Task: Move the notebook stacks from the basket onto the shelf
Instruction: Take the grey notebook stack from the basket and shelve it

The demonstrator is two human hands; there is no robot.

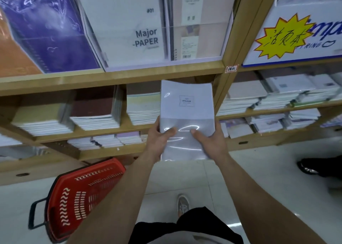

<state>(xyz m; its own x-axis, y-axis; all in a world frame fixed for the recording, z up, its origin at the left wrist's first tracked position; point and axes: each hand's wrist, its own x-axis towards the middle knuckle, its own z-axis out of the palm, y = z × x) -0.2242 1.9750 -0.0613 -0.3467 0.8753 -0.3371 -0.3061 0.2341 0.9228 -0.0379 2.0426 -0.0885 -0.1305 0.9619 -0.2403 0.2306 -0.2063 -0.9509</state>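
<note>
A plastic-wrapped stack of white notebooks with a small label on top is held out in front of me, its far end at the opening of the wooden shelf. My left hand grips the stack's near left side, thumb on top. My right hand grips the near right side the same way. The red basket hangs at my lower left, against the left forearm, and looks empty from here.
Several notebook stacks fill the shelf compartments to the left and right of the held stack. Large notebooks stand upright on the upper shelf. A wooden upright borders the slot on the right. Someone's dark shoe is on the floor at right.
</note>
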